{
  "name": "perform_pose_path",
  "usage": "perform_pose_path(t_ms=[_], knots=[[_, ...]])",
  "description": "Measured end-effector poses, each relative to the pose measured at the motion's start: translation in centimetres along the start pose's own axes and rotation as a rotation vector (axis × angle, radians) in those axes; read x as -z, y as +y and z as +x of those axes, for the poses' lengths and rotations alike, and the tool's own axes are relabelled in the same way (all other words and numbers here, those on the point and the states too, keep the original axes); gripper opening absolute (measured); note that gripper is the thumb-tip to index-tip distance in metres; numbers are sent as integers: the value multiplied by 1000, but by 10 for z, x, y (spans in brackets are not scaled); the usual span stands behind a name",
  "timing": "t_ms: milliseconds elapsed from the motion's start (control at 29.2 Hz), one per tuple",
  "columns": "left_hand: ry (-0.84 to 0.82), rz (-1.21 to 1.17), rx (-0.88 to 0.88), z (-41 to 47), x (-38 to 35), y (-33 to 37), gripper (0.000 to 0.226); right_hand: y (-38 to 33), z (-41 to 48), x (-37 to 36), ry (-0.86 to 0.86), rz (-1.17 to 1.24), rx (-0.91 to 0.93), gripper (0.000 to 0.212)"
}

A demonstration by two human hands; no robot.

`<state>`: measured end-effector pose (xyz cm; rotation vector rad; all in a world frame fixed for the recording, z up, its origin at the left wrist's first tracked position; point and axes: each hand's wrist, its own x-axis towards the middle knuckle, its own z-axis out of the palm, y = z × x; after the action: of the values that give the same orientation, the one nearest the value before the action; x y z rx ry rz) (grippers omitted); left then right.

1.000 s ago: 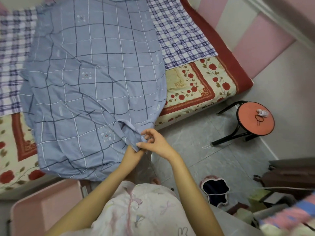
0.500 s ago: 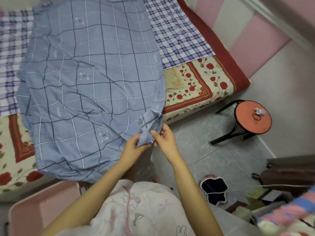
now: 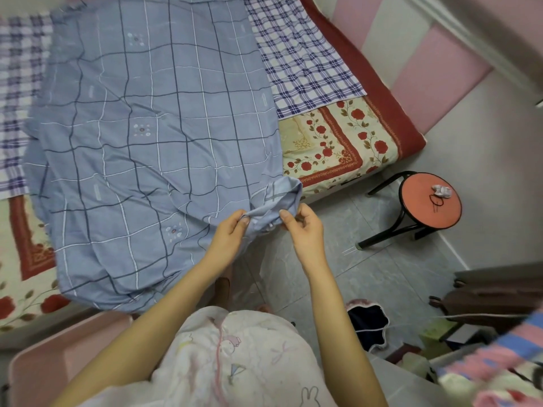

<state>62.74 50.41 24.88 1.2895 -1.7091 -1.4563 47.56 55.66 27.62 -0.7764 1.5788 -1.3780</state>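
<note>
– At the near right corner of the bed [image 3: 390, 113], what are the hands doing?

– Both pinch the turned-over corner [image 3: 280, 196] of the blue checked cotton bed sheet [image 3: 152, 136]. The left hand [image 3: 232, 230] and the right hand [image 3: 304, 227] are a little apart, each clamped on the hem, with the cloth stretched between them.

– What has changed?

– A second ago they were close together lower down, with the corner bunched. Now they have parted and carried it up and rightward. I judge the person is opening the corner out, ready to straighten or fold the sheet.

– Where is the rest of it?

– Spread across the bed over a purple plaid cloth [image 3: 299, 54] and a rose-patterned cream mattress cover [image 3: 338, 142], with its near edge drooping over the side.

– Room to move?

– The grey tiled floor [image 3: 382, 274] lies open to the right, as far as a round orange-topped black stool [image 3: 423, 212]. A pink plastic box [image 3: 58, 356] sits near left, and a dark bag [image 3: 367, 324] near right.
</note>
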Motion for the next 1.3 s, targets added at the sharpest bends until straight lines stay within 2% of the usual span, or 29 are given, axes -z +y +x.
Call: perform_pose_path(t_ms=[103, 171, 240, 274, 343, 411, 480, 583, 651, 720, 788, 857, 891, 960, 1028, 1131, 1303], knots=[[-27, -113, 40, 3, -1, 16, 20, -10, 4, -4, -10, 57, -45, 4], [-129, -198, 74, 7, 3, 25, 14, -18, 10, -9, -31, 33, -47, 10], [-185, -51, 61, 13, 12, 20, 42, -28, 16, -12, -80, 9, -13, 14], [-184, 27, 56, 18, 17, 18, 48, -32, 20, -14, -128, -11, 9, 16], [-156, 47, 41, 22, 24, 16, 40, -40, 25, -16, -254, -17, 18, 15], [-136, -5, 25, 24, 28, 20, 36, -46, 28, -20, -349, 67, -67, 5], [-176, -47, 12, 23, 33, 30, 37, -50, 31, -28, -392, 135, -130, 6], [-216, -129, 105, 28, 41, 36, 39, -57, 37, -38, -434, 157, -153, 11], [-169, -209, 186, 32, 43, 40, 27, -59, 43, -40, -448, 113, -143, 12], [-93, -354, 272, 35, 47, 39, 30, -55, 52, -38, -380, 32, -147, 12], [-63, -525, 362, 36, 55, 39, 34, -45, 60, -38, -323, -10, -232, 34], [-59, -601, 435, 38, 63, 36, 35, -37, 61, -42, -404, -60, -337, 51], [-55, -599, 456, 39, 66, 36, 35, -35, 60, -46, -479, -93, -343, 49], [-68, -592, 450, 42, 69, 38, 39, -35, 55, -53, -561, -109, -313, 30], [-92, -604, 436, 41, 73, 39, 43, -34, 52, -60, -524, -54, -267, 15], [-117, -661, 479, 40, 77, 39, 40, -29, 57, -62, -352, 34, -182, 4], [-134, -647, 485, 42, 80, 36, 32, -31, 64, -59, -209, 200, -244, 14]])
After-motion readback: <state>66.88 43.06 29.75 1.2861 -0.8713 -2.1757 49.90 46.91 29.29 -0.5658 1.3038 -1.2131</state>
